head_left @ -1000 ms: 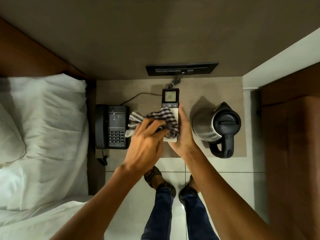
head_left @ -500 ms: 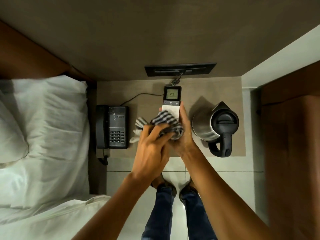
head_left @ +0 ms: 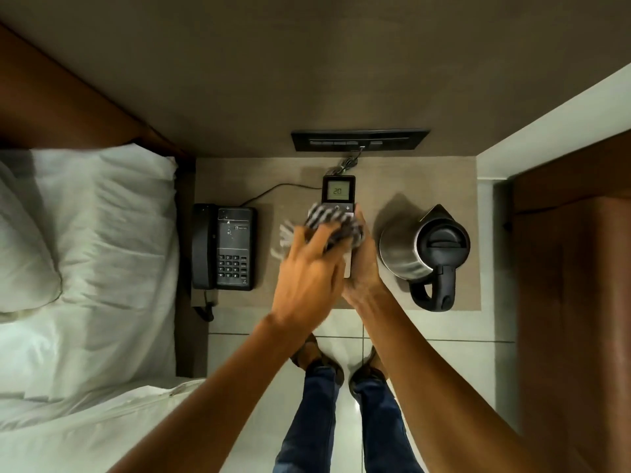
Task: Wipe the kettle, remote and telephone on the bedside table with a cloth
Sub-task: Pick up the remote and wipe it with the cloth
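Right hand [head_left: 363, 268] closed around lower end of remote [head_left: 338, 196], held above table [head_left: 293, 172] between phone [head_left: 223, 247] and kettle [head_left: 423, 249], screen end up and reading 20. Left hand [head_left: 307, 278] clamped on striped cloth [head_left: 333, 225], pressed onto remote's middle just under the button row, loose blurred end of cloth trailing toward phone. Phone flat at left edge of table beside bed [head_left: 85, 268], handset in cradle; kettle upright at right, lid shut, handle toward viewer, both well clear of hands.
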`<state>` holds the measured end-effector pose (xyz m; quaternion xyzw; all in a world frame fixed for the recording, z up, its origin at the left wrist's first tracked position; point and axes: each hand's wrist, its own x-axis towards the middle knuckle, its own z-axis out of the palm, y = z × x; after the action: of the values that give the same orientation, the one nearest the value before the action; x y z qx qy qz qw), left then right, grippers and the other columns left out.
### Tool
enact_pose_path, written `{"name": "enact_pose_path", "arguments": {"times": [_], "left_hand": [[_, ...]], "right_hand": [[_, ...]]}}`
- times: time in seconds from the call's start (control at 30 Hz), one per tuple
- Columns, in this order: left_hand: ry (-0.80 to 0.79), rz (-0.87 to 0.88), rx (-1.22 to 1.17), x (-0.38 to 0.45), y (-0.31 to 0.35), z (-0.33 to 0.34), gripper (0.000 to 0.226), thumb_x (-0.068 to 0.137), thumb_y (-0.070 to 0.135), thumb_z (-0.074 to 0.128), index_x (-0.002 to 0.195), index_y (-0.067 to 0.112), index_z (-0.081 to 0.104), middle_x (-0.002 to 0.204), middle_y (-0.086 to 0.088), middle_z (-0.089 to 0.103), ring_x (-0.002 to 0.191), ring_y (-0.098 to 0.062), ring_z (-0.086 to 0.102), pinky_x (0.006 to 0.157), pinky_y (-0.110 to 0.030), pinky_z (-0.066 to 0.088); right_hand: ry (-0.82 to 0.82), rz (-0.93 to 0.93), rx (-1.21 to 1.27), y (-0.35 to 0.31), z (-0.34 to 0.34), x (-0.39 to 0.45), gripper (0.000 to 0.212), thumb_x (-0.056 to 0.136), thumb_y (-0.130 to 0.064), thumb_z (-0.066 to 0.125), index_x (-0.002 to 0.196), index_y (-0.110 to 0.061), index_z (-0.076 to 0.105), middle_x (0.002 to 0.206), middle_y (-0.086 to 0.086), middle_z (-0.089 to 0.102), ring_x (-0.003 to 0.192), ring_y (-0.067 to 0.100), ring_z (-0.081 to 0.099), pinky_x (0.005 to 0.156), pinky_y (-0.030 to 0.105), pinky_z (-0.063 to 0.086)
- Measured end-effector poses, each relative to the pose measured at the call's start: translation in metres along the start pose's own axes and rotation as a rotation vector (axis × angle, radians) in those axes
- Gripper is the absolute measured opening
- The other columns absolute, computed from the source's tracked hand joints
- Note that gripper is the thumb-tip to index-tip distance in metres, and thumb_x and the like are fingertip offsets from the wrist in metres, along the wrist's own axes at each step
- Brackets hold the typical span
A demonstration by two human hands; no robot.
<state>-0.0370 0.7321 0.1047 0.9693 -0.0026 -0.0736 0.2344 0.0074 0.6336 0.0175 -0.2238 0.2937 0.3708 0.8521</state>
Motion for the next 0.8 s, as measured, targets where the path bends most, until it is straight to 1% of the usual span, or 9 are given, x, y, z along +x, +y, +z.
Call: {"name": "enact_pose_path", "arguments": {"times": [0.1, 0.2, 0.27, 0.37, 0.47, 0.57, 0.63, 0.7, 0.8], "left_hand": [[-0.056, 0.021, -0.045, -0.056, -0.006, 0.003, 0.032, 0.099, 0.022, 0.056, 0.126, 0.018, 0.073, 0.136, -0.008, 0.063, 0.118, -0.025, 0.053, 0.073, -0.041, 0.065], [0.001, 0.055, -0.078, -0.068, -0.009, -0.005, 0.034, 0.099, 0.023, 0.049, 0.118, 0.016, 0.075, 0.126, -0.006, 0.066, 0.109, -0.018, 0.051, 0.067, -0.034, 0.062], [0.122, 0.015, -0.108, -0.038, -0.010, -0.015, 0.034, 0.100, 0.021, 0.048, 0.122, 0.015, 0.073, 0.128, -0.006, 0.064, 0.105, -0.020, 0.051, 0.067, -0.027, 0.054], [0.199, -0.068, -0.060, 0.034, -0.010, -0.021, 0.039, 0.101, 0.020, 0.043, 0.131, 0.017, 0.069, 0.135, -0.006, 0.060, 0.111, -0.029, 0.052, 0.074, -0.032, 0.054], [0.037, -0.067, 0.011, 0.056, -0.010, -0.003, 0.038, 0.105, 0.022, 0.047, 0.139, 0.023, 0.065, 0.145, -0.003, 0.054, 0.128, -0.030, 0.048, 0.095, -0.047, 0.056], [0.007, -0.031, 0.024, 0.013, -0.009, 0.013, 0.035, 0.102, 0.025, 0.049, 0.131, 0.027, 0.069, 0.146, 0.000, 0.053, 0.134, -0.025, 0.044, 0.108, -0.047, 0.050], [0.013, -0.055, -0.048, -0.022, -0.008, 0.016, 0.035, 0.100, 0.026, 0.048, 0.128, 0.026, 0.070, 0.141, 0.001, 0.053, 0.126, -0.020, 0.044, 0.098, -0.043, 0.055], [-0.010, -0.072, -0.118, -0.046, -0.006, 0.013, 0.035, 0.099, 0.027, 0.047, 0.124, 0.024, 0.072, 0.135, 0.001, 0.059, 0.120, -0.018, 0.047, 0.088, -0.037, 0.059], [-0.159, -0.080, -0.117, -0.063, -0.006, 0.008, 0.030, 0.100, 0.029, 0.050, 0.111, 0.022, 0.077, 0.127, 0.003, 0.065, 0.116, -0.016, 0.055, 0.087, -0.032, 0.058]], "right_hand": [[0.028, 0.061, -0.068, 0.003, -0.001, 0.004, 0.074, 0.102, -0.073, 0.047, 0.117, -0.006, 0.073, 0.102, 0.012, 0.073, 0.086, 0.023, 0.072, 0.079, 0.034, 0.062], [0.052, 0.051, -0.058, 0.007, -0.002, 0.009, 0.071, 0.102, -0.072, 0.047, 0.112, -0.008, 0.077, 0.101, 0.011, 0.070, 0.081, 0.021, 0.067, 0.078, 0.032, 0.055], [0.056, 0.017, -0.040, 0.013, -0.003, 0.008, 0.067, 0.107, -0.067, 0.039, 0.118, -0.011, 0.073, 0.110, 0.012, 0.068, 0.090, 0.022, 0.070, 0.086, 0.034, 0.051], [0.028, -0.045, -0.019, 0.022, -0.003, 0.006, 0.056, 0.114, -0.054, 0.033, 0.132, -0.017, 0.070, 0.126, 0.012, 0.067, 0.111, 0.026, 0.061, 0.096, 0.037, 0.041], [0.047, -0.089, -0.148, 0.030, -0.008, 0.003, 0.046, 0.116, -0.043, 0.035, 0.134, -0.023, 0.073, 0.122, 0.009, 0.077, 0.108, 0.020, 0.069, 0.090, 0.036, 0.054], [0.228, -0.068, -0.235, 0.038, -0.023, 0.006, 0.042, 0.116, -0.033, 0.035, 0.132, -0.015, 0.070, 0.112, 0.003, 0.075, 0.082, -0.010, 0.074, 0.071, 0.012, 0.060], [0.273, 0.010, -0.195, 0.034, -0.020, 0.001, 0.051, 0.116, -0.044, 0.035, 0.106, -0.024, 0.081, 0.093, -0.003, 0.076, 0.079, 0.002, 0.076, 0.073, 0.019, 0.061], [0.175, 0.004, -0.132, 0.028, -0.019, 0.003, 0.066, 0.110, -0.064, 0.037, 0.109, -0.014, 0.081, 0.094, 0.007, 0.077, 0.086, 0.019, 0.075, 0.081, 0.031, 0.062], [0.167, -0.009, -0.066, 0.023, -0.017, 0.009, 0.073, 0.102, -0.071, 0.046, 0.112, -0.008, 0.080, 0.096, 0.010, 0.073, 0.078, 0.022, 0.072, 0.073, 0.033, 0.062]]}}
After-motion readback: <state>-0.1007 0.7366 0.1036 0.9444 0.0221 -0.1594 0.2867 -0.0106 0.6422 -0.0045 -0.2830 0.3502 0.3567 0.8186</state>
